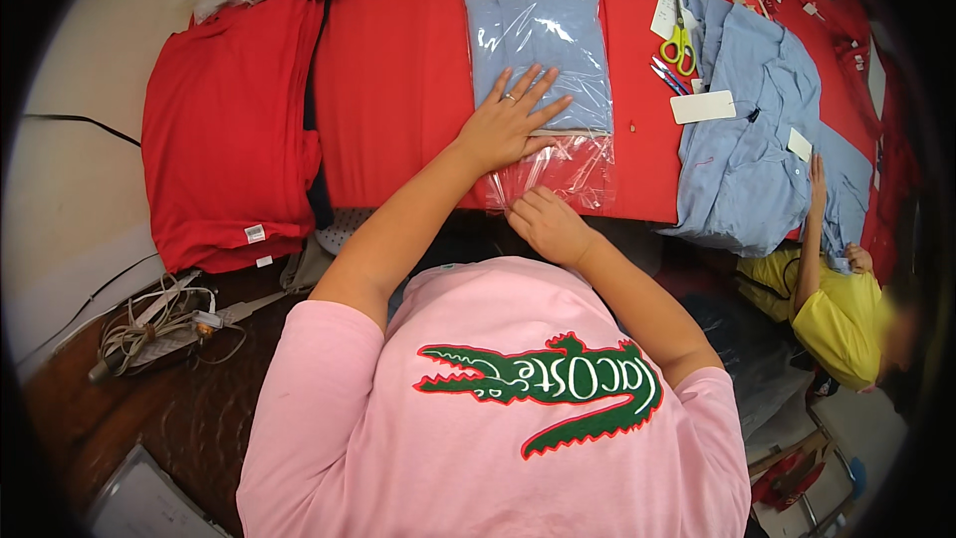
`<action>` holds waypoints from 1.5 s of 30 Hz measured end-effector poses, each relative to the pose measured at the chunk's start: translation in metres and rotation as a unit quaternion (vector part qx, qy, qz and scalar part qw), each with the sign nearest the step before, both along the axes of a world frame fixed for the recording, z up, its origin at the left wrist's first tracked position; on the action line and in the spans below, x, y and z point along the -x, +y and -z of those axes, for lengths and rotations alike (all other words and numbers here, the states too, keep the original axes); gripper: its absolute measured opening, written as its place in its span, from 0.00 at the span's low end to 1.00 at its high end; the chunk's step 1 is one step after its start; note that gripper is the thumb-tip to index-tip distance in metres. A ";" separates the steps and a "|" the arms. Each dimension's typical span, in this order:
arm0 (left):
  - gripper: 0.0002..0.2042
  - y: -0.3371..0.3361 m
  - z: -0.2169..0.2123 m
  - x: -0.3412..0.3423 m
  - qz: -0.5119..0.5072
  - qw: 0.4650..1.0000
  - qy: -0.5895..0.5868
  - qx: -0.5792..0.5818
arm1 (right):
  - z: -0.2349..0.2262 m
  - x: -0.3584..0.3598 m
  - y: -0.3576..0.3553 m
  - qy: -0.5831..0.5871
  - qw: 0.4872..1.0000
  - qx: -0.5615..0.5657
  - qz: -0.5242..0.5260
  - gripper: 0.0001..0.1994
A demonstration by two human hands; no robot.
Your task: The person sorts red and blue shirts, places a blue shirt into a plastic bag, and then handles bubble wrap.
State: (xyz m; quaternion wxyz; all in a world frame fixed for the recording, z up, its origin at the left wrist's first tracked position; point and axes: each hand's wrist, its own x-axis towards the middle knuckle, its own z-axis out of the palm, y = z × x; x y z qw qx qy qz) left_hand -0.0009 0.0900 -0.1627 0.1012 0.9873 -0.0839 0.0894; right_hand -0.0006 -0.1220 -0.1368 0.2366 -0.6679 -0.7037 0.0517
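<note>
A folded light blue garment [538, 45] lies inside a clear plastic bag [588, 179] on the red-covered table [398, 70]. My left hand [506, 122] rests flat on the bag over the garment's lower part, fingers spread and a ring on one of them. Close to the table's front edge, my right hand [550, 226] has its fingers curled and pressed together at the near, unfilled end of the bag, pinching the plastic there.
Red folded clothes [229, 120] are stacked at the left. To the right lie yellow-handled scissors [679, 48], a white tag [703, 107] and a loose blue shirt [747, 159]. A person in a yellow top [841, 324] handles blue cloth at the far right. Coiled cables [149, 329] lie lower left.
</note>
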 end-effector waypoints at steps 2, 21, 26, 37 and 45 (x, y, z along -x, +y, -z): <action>0.36 0.000 0.001 0.000 -0.003 1.000 0.002 0.009 | 0.006 0.003 -0.006 -0.003 1.000 -0.001 -0.006 0.07; 0.36 -0.051 -0.017 -0.020 0.033 0.998 0.005 0.049 | -0.025 -0.050 -0.090 -0.055 0.976 0.027 0.208 0.15; 0.36 -0.059 -0.002 -0.023 0.042 0.999 -0.013 0.032 | -0.024 -0.047 -0.102 -0.090 0.983 0.005 0.157 0.10; 0.38 -0.075 -0.023 0.033 0.033 0.993 0.077 0.081 | -0.012 -0.058 -0.106 -0.003 0.978 -0.034 0.206 0.32; 0.37 -0.034 -0.056 0.034 -0.063 0.977 0.009 0.202 | -0.022 -0.104 -0.108 -0.105 0.988 0.095 0.060 0.33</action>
